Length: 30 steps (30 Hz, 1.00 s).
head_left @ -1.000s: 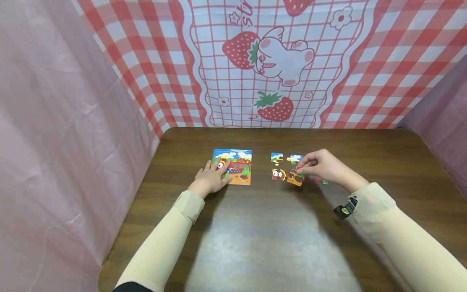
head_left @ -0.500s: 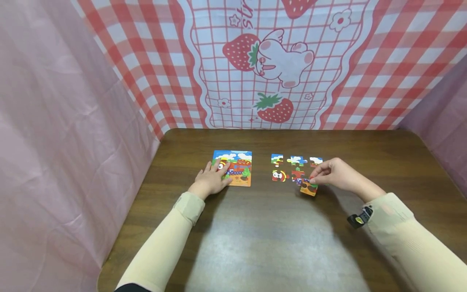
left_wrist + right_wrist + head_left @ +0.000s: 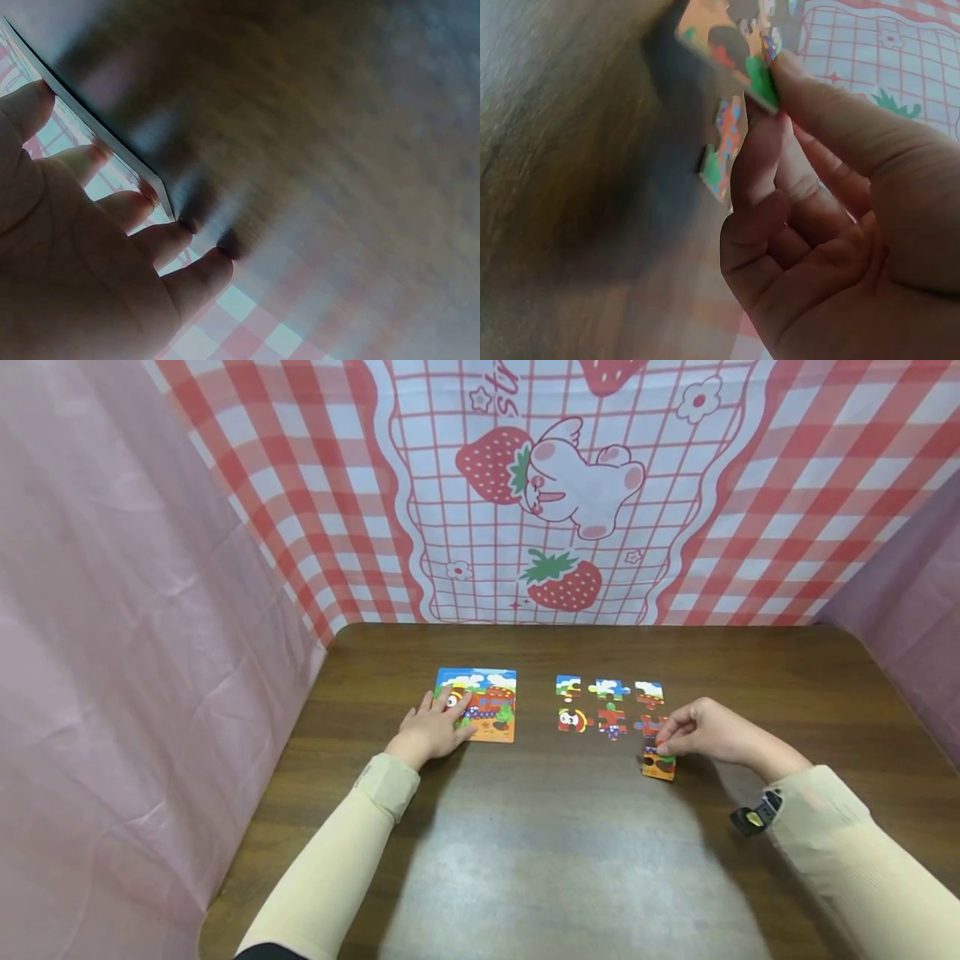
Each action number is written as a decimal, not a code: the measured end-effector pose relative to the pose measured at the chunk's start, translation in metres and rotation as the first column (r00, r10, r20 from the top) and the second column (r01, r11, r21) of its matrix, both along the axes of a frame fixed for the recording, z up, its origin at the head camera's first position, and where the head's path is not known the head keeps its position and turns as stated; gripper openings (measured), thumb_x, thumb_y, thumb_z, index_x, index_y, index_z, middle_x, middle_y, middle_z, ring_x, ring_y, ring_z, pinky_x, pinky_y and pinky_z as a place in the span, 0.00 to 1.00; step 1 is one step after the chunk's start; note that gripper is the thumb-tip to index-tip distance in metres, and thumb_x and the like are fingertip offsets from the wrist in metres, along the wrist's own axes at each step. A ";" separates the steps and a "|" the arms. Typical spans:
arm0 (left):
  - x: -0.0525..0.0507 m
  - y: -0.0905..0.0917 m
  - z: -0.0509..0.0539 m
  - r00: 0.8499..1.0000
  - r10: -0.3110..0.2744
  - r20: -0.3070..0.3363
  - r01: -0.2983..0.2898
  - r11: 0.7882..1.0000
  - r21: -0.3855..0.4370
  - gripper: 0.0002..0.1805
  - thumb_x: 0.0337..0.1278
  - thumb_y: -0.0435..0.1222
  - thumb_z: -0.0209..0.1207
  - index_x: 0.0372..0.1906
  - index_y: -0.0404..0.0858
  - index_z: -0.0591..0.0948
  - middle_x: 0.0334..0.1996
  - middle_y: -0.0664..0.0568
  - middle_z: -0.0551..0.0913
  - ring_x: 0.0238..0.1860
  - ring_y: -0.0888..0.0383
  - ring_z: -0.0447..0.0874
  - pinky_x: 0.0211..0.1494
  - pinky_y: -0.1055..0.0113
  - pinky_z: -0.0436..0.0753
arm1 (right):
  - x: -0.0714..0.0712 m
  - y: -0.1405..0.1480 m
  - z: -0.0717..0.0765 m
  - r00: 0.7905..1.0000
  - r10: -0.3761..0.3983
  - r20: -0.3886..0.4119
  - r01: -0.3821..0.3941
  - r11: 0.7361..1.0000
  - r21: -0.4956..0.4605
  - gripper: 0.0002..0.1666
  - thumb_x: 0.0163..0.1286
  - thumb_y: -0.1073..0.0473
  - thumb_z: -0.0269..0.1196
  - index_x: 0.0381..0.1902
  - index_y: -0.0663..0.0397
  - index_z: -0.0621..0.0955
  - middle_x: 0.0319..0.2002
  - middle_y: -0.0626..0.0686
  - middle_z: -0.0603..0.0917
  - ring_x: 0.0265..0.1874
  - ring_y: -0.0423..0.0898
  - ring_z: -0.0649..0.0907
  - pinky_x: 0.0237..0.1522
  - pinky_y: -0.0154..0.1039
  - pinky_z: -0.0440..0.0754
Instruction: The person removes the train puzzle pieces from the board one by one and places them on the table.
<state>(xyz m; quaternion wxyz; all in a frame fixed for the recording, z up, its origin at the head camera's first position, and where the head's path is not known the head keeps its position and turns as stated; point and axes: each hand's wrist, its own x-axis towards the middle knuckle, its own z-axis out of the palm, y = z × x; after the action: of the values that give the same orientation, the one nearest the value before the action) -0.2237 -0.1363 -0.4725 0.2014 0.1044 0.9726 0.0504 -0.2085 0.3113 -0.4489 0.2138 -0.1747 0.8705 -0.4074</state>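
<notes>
My left hand point(image 3: 431, 732) lies with spread fingers on the left part of a square puzzle picture point(image 3: 498, 681), which shows a red train under a blue sky. In the left wrist view, the fingertips reach along the edge of this thin board point(image 3: 105, 135). My right hand point(image 3: 705, 732) pinches an orange puzzle piece point(image 3: 660, 767) with green at its side between thumb and index finger. The piece is tilted, just below a red puzzle piece point(image 3: 651, 725) partly hidden by the fingers. In the right wrist view, the held piece point(image 3: 724, 45) appears above the tabletop.
Loose puzzle pieces lie in two spaced rows: a sky piece point(image 3: 568, 687), a cloud piece point(image 3: 609, 688) and a right-hand cloud piece point(image 3: 648, 692) behind, a face piece point(image 3: 572, 720) and a red middle piece point(image 3: 612, 720) in front. A checked cloth point(image 3: 352, 527) hangs behind the brown table point(image 3: 525, 860).
My right hand has moved right and toward me with the orange puzzle piece, uncovering the middle and right pieces. My left hand has stayed on the puzzle picture.
</notes>
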 end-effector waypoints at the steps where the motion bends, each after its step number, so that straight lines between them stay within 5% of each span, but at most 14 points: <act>1: 0.000 0.000 0.000 1.000 -0.001 -0.001 0.001 1.000 0.002 0.38 0.76 0.64 0.37 0.83 0.61 0.44 0.82 0.50 0.37 0.79 0.41 0.35 0.75 0.41 0.50 | 0.000 0.000 -0.001 1.000 -0.001 -0.010 0.001 1.000 0.012 0.08 0.62 0.61 0.76 0.34 0.61 0.88 0.30 0.52 0.89 0.31 0.44 0.87 0.35 0.39 0.84; 15: 0.001 0.000 0.001 1.000 -0.005 -0.003 0.005 1.000 0.004 0.38 0.76 0.63 0.38 0.83 0.60 0.45 0.82 0.49 0.38 0.79 0.41 0.36 0.75 0.40 0.50 | -0.001 -0.005 -0.010 0.976 0.018 -0.217 0.030 0.975 0.218 0.07 0.58 0.61 0.78 0.27 0.52 0.88 0.24 0.43 0.86 0.26 0.40 0.83 0.33 0.40 0.78; 30: 0.001 0.000 0.004 1.000 -0.007 0.004 0.007 1.000 0.013 0.38 0.77 0.63 0.38 0.83 0.59 0.46 0.82 0.48 0.38 0.79 0.40 0.36 0.75 0.40 0.51 | 0.001 -0.011 -0.014 0.979 -0.041 -0.202 0.086 0.973 0.216 0.07 0.57 0.63 0.78 0.28 0.55 0.87 0.23 0.43 0.84 0.25 0.42 0.81 0.33 0.43 0.78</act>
<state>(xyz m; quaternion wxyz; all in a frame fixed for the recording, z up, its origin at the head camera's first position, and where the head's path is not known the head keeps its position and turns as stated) -0.2223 -0.1359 -0.4689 0.2027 0.1088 0.9715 0.0563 -0.2075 0.2998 -0.4630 0.1322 -0.1606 0.9328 -0.2942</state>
